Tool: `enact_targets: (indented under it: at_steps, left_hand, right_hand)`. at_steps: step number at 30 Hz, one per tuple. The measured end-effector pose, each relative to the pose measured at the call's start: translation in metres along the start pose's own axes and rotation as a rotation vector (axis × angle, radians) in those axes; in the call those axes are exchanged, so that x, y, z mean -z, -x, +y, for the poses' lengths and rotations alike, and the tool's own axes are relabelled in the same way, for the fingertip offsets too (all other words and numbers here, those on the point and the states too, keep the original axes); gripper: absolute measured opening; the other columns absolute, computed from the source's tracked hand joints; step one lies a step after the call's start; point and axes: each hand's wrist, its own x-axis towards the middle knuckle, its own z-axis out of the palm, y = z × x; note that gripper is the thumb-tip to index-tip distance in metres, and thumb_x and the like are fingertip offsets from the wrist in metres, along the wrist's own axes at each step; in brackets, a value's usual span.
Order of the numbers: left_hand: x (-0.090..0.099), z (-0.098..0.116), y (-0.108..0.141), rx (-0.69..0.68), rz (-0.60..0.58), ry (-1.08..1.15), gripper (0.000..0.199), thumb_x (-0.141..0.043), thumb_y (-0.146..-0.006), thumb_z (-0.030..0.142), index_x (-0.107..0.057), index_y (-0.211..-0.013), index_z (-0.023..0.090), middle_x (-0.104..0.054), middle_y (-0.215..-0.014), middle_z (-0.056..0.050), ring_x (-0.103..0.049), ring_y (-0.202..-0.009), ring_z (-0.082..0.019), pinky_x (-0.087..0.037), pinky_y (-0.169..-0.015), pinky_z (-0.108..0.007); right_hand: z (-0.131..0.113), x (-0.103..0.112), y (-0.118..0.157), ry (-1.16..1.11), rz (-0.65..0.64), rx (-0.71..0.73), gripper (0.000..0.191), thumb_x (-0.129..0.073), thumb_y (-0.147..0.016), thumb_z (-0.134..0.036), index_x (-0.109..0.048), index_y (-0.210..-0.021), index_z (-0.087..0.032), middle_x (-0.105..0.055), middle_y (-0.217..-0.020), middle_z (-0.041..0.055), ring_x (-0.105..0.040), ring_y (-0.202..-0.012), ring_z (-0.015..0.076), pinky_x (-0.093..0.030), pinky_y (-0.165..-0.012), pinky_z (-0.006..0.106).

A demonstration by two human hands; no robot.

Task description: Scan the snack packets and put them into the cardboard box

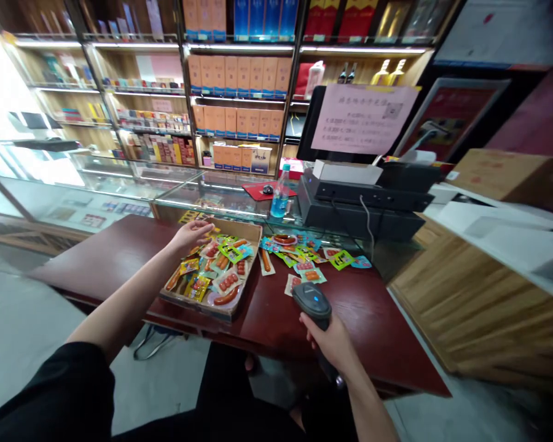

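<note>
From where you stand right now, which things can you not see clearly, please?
All in the head view:
Small writing on the pink paper: blurred.
Lower packets in the open box: covered by upper packets.
Underside of the left hand: turned away; its contact with packets is unclear.
Part of the scanner: wrapped by the right hand.
Brown carton: cut off by the right edge.

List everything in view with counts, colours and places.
Table: one, dark red, foreground.
Tray: one, brown, on table.
Snack packets: many, multicoloured, in and beside tray.
Bottle: one, blue, on glass counter.
Mouse: one, black, on red mat.
Monitor: one, black, behind pink sheet.
Cartons: many, mostly orange, on shelves.
Cardboard box: one, brown, far right.
Scanner: one, dark grey, over table.
Left hand: one, bare, above tray.
Right hand: one, bare, holding scanner.
</note>
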Motion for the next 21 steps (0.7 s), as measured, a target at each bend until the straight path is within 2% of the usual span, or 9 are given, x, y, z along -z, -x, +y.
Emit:
enact_targets:
  at_steps: [2, 4, 6, 8, 11, 14, 18, 21]
  left_hand:
    - [0.016, -0.004, 0.008, 0.089, -0.015, -0.088, 0.039, -0.086, -0.061, 0.027, -0.064, -0.088, 0.01, -0.069, -0.08, -0.007, -0.066, -0.066, -0.013, -0.06, -0.064, -0.029]
    - [0.021, -0.01, 0.016, 0.121, -0.037, -0.135, 0.041, -0.088, -0.058, 0.028, -0.065, -0.088, 0.01, -0.069, -0.08, -0.008, -0.066, -0.069, -0.015, -0.06, -0.064, -0.03]
    - [0.016, -0.014, 0.02, 0.086, -0.048, -0.173, 0.042, -0.088, -0.057, 0.032, -0.066, -0.086, 0.01, -0.068, -0.078, -0.007, -0.066, -0.071, -0.015, -0.059, -0.063, -0.028]
    - [0.003, -0.015, 0.022, 0.034, -0.089, -0.235, 0.042, -0.087, -0.056, 0.035, -0.067, -0.084, 0.012, -0.067, -0.074, -0.005, -0.065, -0.066, -0.014, -0.057, -0.059, -0.025]
    - [-0.032, -0.016, 0.025, -0.044, -0.227, -0.331, 0.037, -0.085, -0.058, 0.036, -0.068, -0.082, 0.014, -0.065, -0.068, -0.002, -0.062, -0.061, -0.012, -0.052, -0.051, -0.019]
    - [-0.08, -0.025, 0.029, -0.093, -0.395, -0.385, 0.031, -0.081, -0.063, 0.037, -0.069, -0.083, 0.016, -0.065, -0.07, -0.002, -0.061, -0.062, -0.013, -0.051, -0.051, -0.019]
    - [-0.147, -0.051, 0.029, -0.133, -0.653, -0.533, 0.026, -0.076, -0.069, 0.036, -0.069, -0.086, 0.017, -0.067, -0.07, -0.002, -0.06, -0.059, -0.013, -0.049, -0.053, -0.022]
    - [-0.187, -0.072, 0.025, -0.277, -0.828, -0.776, 0.022, -0.075, -0.068, 0.032, -0.071, -0.086, 0.018, -0.07, -0.075, -0.003, -0.062, -0.066, -0.015, -0.047, -0.061, -0.023]
  right_hand:
    - [0.0, -0.009, -0.005, -0.007, -0.031, 0.024, 0.039, -0.065, -0.078, -0.05, -0.058, -0.096, -0.016, -0.059, -0.05, -0.0031, -0.052, -0.038, 0.0128, -0.041, -0.038, 0.023]
    - [0.0, -0.015, -0.009, -0.015, -0.047, 0.039, 0.039, -0.065, -0.079, -0.049, -0.057, -0.098, -0.016, -0.061, -0.052, -0.0025, -0.052, -0.038, 0.0128, -0.042, -0.038, 0.023]
    - [-0.001, -0.016, -0.01, -0.026, -0.052, 0.046, 0.039, -0.065, -0.078, -0.049, -0.057, -0.098, -0.016, -0.062, -0.055, -0.0016, -0.053, -0.038, 0.0129, -0.042, -0.038, 0.023]
    - [-0.002, -0.013, -0.009, -0.032, -0.041, 0.047, 0.038, -0.065, -0.077, -0.049, -0.057, -0.096, -0.017, -0.063, -0.056, -0.0013, -0.053, -0.039, 0.013, -0.042, -0.037, 0.023]
    - [-0.001, -0.003, -0.004, -0.028, -0.012, 0.025, 0.038, -0.065, -0.077, -0.049, -0.058, -0.095, -0.016, -0.061, -0.054, -0.0023, -0.053, -0.039, 0.013, -0.041, -0.037, 0.022]
    - [0.005, 0.009, 0.001, -0.023, 0.025, -0.013, 0.039, -0.065, -0.077, -0.049, -0.058, -0.097, -0.016, -0.059, -0.051, -0.0033, -0.053, -0.038, 0.0129, -0.041, -0.037, 0.022]
    - [0.013, 0.023, 0.009, -0.019, 0.09, -0.043, 0.038, -0.064, -0.077, -0.049, -0.058, -0.096, -0.017, -0.059, -0.05, -0.0036, -0.052, -0.037, 0.0123, -0.04, -0.037, 0.021]
    - [0.013, 0.03, 0.014, -0.019, 0.126, -0.067, 0.038, -0.064, -0.077, -0.048, -0.058, -0.096, -0.017, -0.059, -0.05, -0.0035, -0.051, -0.036, 0.0121, -0.039, -0.036, 0.021]
